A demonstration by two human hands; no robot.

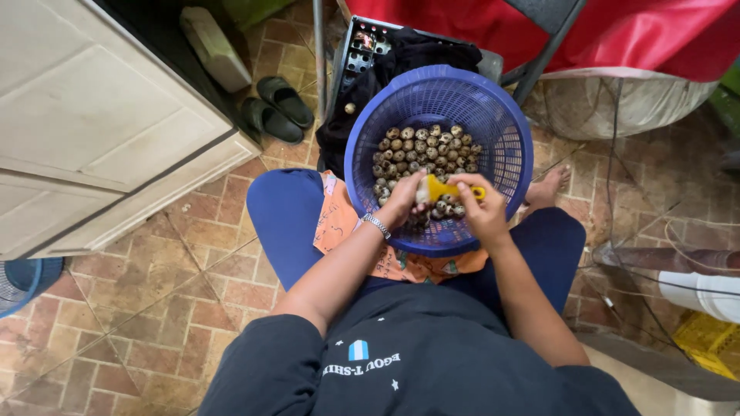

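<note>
Over the blue basket (509,154) on the lap, left hand (402,202) pinching one speckled egg (422,192), right hand (482,212) clamped on yellow scissors (447,189) at its tip — risking crushed shell or nicked fingers from any hard squeeze.

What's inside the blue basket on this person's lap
The blue basket holds a heap of small speckled eggs. The left hand and right hand, holding a yellow tool, cover the nearer eggs and the basket's bottom.
</note>
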